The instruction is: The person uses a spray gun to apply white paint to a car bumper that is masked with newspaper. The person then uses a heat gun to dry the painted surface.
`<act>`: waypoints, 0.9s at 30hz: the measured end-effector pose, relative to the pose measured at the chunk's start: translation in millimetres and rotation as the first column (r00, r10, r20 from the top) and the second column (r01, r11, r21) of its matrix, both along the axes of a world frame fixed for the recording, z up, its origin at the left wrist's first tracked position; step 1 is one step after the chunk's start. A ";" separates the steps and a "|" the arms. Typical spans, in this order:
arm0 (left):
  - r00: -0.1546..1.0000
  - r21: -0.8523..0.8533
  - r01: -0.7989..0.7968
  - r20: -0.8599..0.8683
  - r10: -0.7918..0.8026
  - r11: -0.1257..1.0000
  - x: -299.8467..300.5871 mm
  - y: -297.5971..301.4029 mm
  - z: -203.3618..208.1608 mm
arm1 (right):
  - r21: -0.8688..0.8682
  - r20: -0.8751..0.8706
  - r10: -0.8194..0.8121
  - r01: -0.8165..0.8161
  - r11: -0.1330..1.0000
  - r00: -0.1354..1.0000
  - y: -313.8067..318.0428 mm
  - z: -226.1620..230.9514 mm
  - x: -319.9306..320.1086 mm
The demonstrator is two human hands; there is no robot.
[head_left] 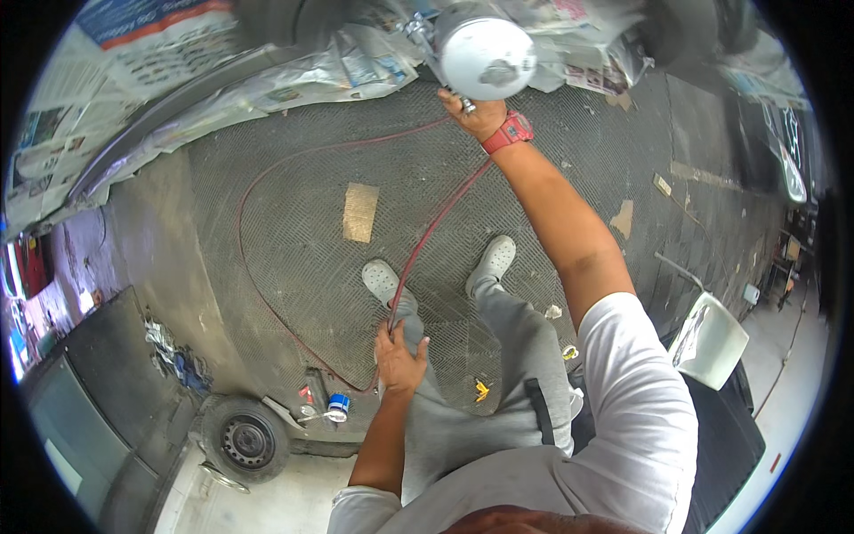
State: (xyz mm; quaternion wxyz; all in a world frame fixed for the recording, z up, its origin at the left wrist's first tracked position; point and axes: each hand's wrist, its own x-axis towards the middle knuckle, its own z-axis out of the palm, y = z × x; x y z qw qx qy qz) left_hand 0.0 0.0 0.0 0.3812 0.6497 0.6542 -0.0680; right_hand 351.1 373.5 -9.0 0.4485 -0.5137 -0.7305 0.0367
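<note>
My right hand [483, 120], with a red watch on the wrist, is closed round the handle of a spray gun [425, 40] at the top middle. The gun's round white cup [489, 59] has a grey smudge and hides part of the gun. In front of it stands a surface covered with newspaper [356, 71]. From near my right hand a thin red hose [436, 218] runs down to my left hand [402, 360], which has its fingers around it near my left knee. Beyond that hand the hose loops over the floor at left and back up toward the newspaper.
My feet in pale clogs [494, 264] stand on a dark textured floor mat [302, 196] with a cardboard scrap [360, 213] on it. Behind at left are a wheel [248, 441] and a blue-and-white can [338, 408]. A pale panel [712, 341] stands at right.
</note>
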 end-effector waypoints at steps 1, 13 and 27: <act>1.000 0.008 -0.008 0.010 0.008 1.000 9.9 -3.2 -1.3 | -0.063 0.021 0.057 -0.056 0.996 0.998 3.5 -3.8 -1.7; 0.988 -0.019 -0.051 -0.147 0.047 0.999 -68.5 11.6 -6.5 | -0.417 0.136 -0.081 0.131 0.899 0.987 70.7 -108.8 -136.1; 0.951 -0.028 -0.175 -0.264 0.162 0.984 -101.4 -6.4 -10.2 | -0.377 -0.374 -0.170 0.018 0.926 0.911 45.9 -79.2 -270.7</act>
